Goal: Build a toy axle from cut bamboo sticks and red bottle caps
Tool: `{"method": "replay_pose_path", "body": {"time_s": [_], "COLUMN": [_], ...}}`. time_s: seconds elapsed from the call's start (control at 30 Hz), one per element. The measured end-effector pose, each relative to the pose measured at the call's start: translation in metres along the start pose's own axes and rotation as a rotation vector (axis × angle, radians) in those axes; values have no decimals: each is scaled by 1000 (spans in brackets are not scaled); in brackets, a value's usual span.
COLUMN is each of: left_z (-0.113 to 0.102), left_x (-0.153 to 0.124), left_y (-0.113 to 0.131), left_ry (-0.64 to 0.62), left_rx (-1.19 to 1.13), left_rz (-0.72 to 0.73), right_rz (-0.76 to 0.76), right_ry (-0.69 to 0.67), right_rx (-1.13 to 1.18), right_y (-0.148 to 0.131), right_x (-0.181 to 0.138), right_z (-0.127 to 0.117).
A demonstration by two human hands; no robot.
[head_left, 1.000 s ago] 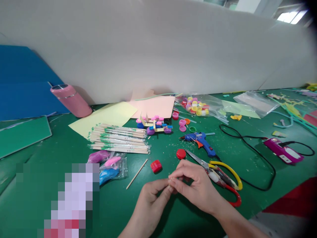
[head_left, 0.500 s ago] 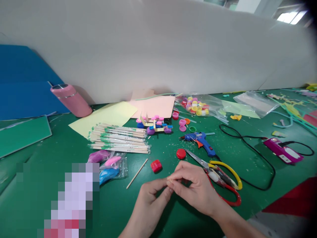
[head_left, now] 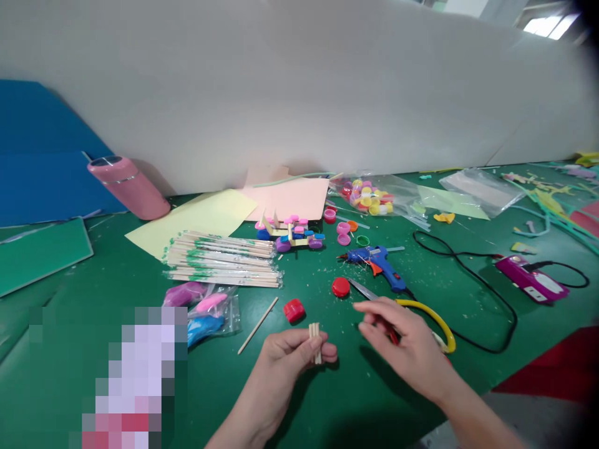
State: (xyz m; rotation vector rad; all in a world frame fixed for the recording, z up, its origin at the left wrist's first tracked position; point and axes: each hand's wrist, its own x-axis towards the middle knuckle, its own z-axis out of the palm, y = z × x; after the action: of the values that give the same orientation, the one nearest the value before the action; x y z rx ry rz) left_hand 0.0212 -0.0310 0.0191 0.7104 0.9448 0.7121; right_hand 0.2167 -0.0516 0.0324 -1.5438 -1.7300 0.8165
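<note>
Pinched upright between the thumb and fingers of my left hand (head_left: 297,355) are several short wooden sticks (head_left: 315,343), bunched side by side. My right hand (head_left: 405,343) is over the scissors (head_left: 440,324), with its thumb and fingers apart. It covers much of their handles; a bit of red shows between the fingers, and whether the hand touches it I cannot tell. A red bottle cap (head_left: 340,287) lies beside the scissors' tip. Red caps put together (head_left: 294,310) and a longer wooden stick (head_left: 258,325) lie just beyond my left hand.
Behind the scissors is a blue glue gun (head_left: 381,265), its black cord running to a purple power strip (head_left: 531,279). Bundled wrapped chopsticks (head_left: 224,259), small cap-wheeled models (head_left: 294,237), a bag of caps (head_left: 369,198) and a pink bottle (head_left: 133,187) stand or lie farther back.
My hands have separated. The right hand has moved right to the scissors, while the left hand has turned, bringing the short wooden sticks into sight.
</note>
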Motion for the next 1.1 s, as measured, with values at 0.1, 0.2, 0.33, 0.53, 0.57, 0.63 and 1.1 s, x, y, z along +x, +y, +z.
{"method": "replay_pose_path", "body": {"time_s": [0.1,0.2,0.33,0.53,0.57,0.63,1.1], "left_z": [-2,-3,-2,0,0,0,6], "left_x": [1,2,2,0,0,-1,-8], "left_y": [-1,-1,-1,-1,-1,0,5], "left_ry": [8,7,-1,-20,-21,-25,-42], "left_rx": [-133,-171,-181,-184,-182,-176,-116], "left_rz": [-88,-125,-144,-141,-139,-131,-56], "right_rz": [92,118,157,224,233,232,13], "right_ry": [67,24,-40,-55,-46,-38,-139], "right_rx": [-168,-404,-585,-708,-707,-688,-290], "right_y": [34,66,82,77,77,77,23], "right_x": [-22,-46,-58,-41,-40,-40,-39], "right_z": [-26,-47,-53,-47,-47,-50,-43]}}
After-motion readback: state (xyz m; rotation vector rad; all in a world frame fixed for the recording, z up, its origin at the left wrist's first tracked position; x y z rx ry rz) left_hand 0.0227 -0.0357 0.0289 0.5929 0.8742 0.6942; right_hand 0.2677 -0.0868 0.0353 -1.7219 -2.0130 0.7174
